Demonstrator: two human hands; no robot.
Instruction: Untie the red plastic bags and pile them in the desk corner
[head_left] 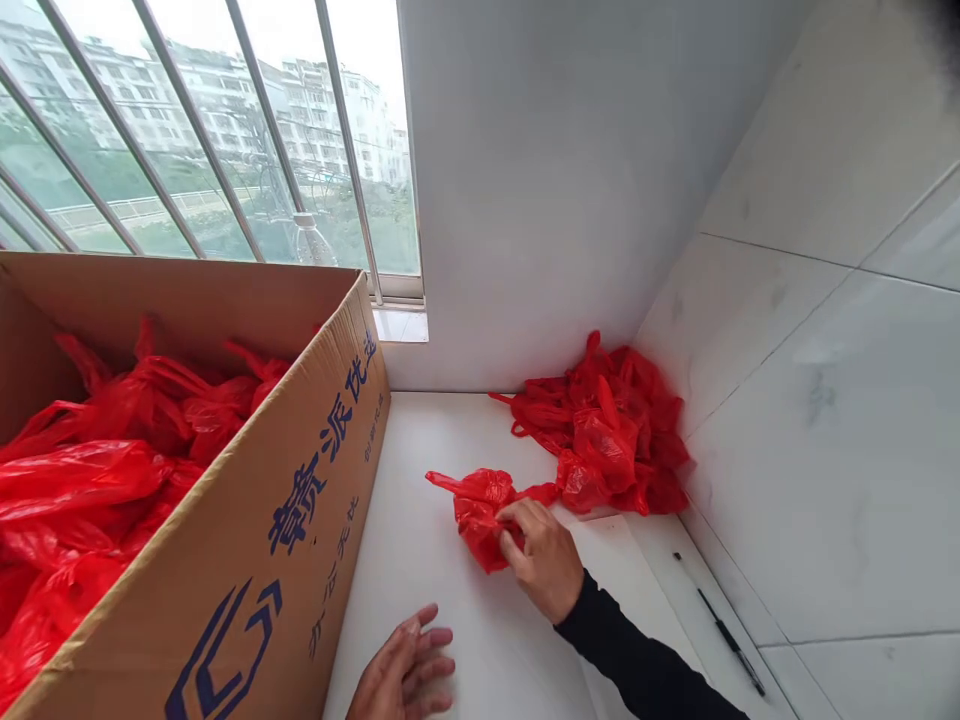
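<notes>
My right hand pinches the right side of a small red plastic bag on the white tabletop. The bag is bunched up, and one tied end points out to the left. What it contains is hidden. Lower down, beside the cardboard box, my left hand hovers with its fingers spread and nothing in it. Behind the right hand, a heap of similar red bags lies in the corner against the wall.
A large cardboard box stands on the left, filled with red plastic bags. Right of my arm lie a black pen, its separate cap and a white sheet. A clear bottle stands by the barred window.
</notes>
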